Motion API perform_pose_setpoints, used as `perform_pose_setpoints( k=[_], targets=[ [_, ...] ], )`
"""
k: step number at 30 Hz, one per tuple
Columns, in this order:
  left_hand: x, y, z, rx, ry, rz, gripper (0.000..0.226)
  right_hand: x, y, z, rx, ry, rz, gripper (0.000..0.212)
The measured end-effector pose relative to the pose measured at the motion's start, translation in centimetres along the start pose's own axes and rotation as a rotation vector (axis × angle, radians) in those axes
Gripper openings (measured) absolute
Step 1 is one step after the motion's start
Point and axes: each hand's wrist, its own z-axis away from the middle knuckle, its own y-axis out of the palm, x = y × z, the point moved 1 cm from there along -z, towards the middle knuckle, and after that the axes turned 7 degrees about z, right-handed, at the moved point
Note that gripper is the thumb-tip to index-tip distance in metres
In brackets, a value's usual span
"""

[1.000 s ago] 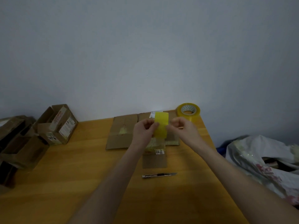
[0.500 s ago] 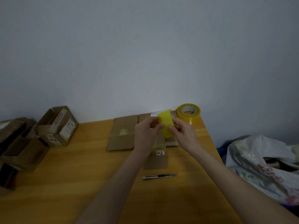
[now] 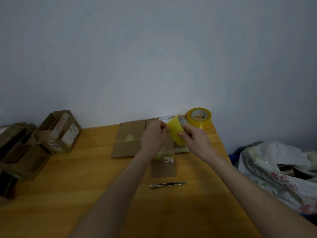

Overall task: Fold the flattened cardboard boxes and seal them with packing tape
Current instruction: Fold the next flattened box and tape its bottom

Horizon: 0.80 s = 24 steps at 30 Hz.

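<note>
Both hands hold a yellow tape roll (image 3: 176,130) in the air above the flattened cardboard boxes (image 3: 130,138) at the far side of the wooden table (image 3: 72,182). My right hand (image 3: 194,140) grips the roll from its right side. My left hand (image 3: 154,136) pinches at the roll's left edge with thumb and fingertips. A smaller flattened box (image 3: 163,167) with a white label lies under my left wrist. A second, larger tape roll (image 3: 199,117) stands on the table at the back right corner.
A utility knife (image 3: 168,184) lies on the table near the small flat box. Several folded boxes (image 3: 58,131) are stacked along the left edge. A white flowered bag (image 3: 281,170) sits past the table's right edge. A pale wall rises behind.
The roll has turned in my hands and tilted, its cardboard core now showing at the upper right. Both hands shifted slightly right and stayed on the roll.
</note>
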Motion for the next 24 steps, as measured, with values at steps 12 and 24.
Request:
perform_pose_setpoints(
  k=[12,24],
  targets=[
    [-1.0,0.4,1.8,-0.212,-0.008,0.388,0.014,0.1,0.4,0.6,-0.110,0.039,-0.152,0.017],
    [-1.2,-0.8,0.7,-0.055,-0.046,0.463,0.019,0.1,0.9,1.1,-0.147,0.058,-0.172,0.017]
  ],
)
